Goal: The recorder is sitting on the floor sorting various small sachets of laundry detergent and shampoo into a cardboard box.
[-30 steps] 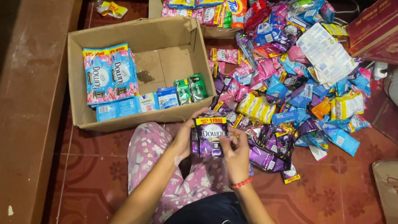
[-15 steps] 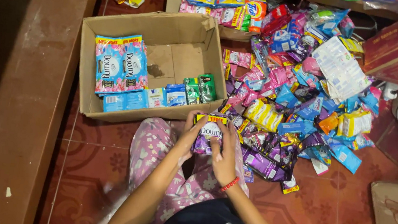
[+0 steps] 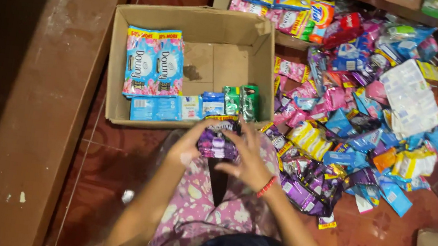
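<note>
— Where is the purple sachet stack (image 3: pixel 217 142)?
— Just in front of the cardboard box (image 3: pixel 195 20), pinched between left hand (image 3: pixel 187 146) and right hand (image 3: pixel 248 155), over the lap.
— Around the box?
— Red tiled floor (image 3: pixel 382 243); a sachet heap (image 3: pixel 354 112) to its right, a wooden ledge (image 3: pixel 39 90) left.

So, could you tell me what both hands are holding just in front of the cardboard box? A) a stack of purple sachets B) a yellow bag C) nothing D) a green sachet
A: the left hand and right hand clasp a stack of purple sachets between them.
</note>
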